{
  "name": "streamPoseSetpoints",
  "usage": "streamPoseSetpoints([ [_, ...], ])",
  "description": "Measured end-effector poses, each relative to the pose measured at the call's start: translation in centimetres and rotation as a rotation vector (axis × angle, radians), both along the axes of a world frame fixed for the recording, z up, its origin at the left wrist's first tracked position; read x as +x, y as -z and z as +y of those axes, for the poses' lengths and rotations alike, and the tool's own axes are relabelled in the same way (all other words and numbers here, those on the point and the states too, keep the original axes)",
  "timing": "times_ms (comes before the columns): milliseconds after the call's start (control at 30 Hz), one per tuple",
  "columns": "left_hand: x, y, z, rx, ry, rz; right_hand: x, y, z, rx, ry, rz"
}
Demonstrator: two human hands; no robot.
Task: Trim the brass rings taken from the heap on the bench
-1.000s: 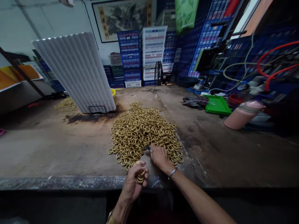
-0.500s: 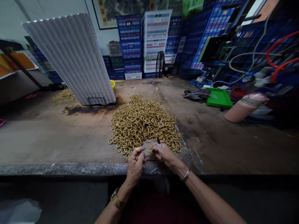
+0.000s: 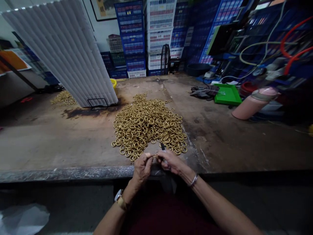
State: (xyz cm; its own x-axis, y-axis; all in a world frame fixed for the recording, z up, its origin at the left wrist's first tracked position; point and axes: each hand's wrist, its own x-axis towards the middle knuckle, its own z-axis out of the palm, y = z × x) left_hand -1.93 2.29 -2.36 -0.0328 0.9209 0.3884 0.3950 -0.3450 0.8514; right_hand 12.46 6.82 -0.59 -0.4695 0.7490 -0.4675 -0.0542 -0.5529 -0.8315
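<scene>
A large heap of brass-coloured rings (image 3: 149, 122) lies on the worn table, close to its front edge. Just in front of the heap, my left hand (image 3: 142, 167) pinches one side of a single brass ring (image 3: 155, 156). My right hand (image 3: 171, 161) is closed around a small tool with a dark tip (image 3: 162, 147), its fingertips at the ring's other side. The tool's body is mostly hidden by the fingers. Both hands almost touch each other.
Behind the heap at left, a tall corrugated white panel (image 3: 66, 52) leans in a wire stand (image 3: 97, 103), with a smaller ring pile (image 3: 64, 98) beside it. At right are a green tray (image 3: 227, 94), a dark glove (image 3: 202, 92) and a pink cylinder (image 3: 253, 106). Crates (image 3: 134, 39) stand behind.
My hands have come closer together, and the ring is now between their fingertips. The whole view has tilted down a little, so the table's things sit higher in the picture.
</scene>
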Motion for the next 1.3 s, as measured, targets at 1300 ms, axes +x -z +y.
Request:
streamPoseSetpoints([
  [1300,2.0,-1.5,-2.1,-0.598,0.043,-0.715,0.2,0.1,-2.5,1.006,-0.199,-0.744],
])
